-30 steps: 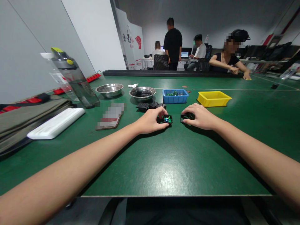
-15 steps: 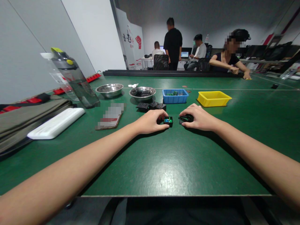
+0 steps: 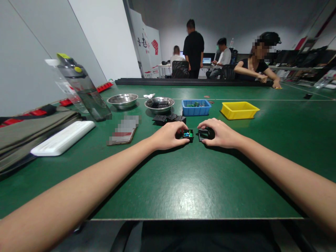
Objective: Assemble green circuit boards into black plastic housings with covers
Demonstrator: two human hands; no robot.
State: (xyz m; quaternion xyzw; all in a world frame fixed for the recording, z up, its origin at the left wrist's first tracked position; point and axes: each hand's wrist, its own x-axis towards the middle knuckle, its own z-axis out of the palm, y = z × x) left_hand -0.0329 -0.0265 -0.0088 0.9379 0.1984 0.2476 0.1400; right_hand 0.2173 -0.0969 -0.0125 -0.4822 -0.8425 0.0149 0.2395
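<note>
Between the thumb and fingers of my left hand [image 3: 173, 135] is a small black plastic case [image 3: 191, 136], its top uncovered. Inside the case a green circuit board [image 3: 187, 134] with blue parts shows. My right hand [image 3: 220, 134] grips a black plastic cover [image 3: 201, 135] by its edges, just right of the case and apart from it. Behind my left hand lie several black plastic pieces [image 3: 168, 119]. Beyond them, a steel bowl [image 3: 159, 111] holds more black pieces.
A blue bin [image 3: 196, 111] contains green boards; a yellow bin [image 3: 240, 112] stands right of it. Another steel bowl [image 3: 123, 105], a phone [image 3: 124, 130], a white power bank [image 3: 64, 138], a tilted bottle [image 3: 91, 94] and a bag [image 3: 34, 129] are on the left. A co-worker [image 3: 258, 66] sits across the table.
My right hand has moved slightly left with the black cover, closer to the case, and the cover is turned so its face shows more. My left hand stays in place.
</note>
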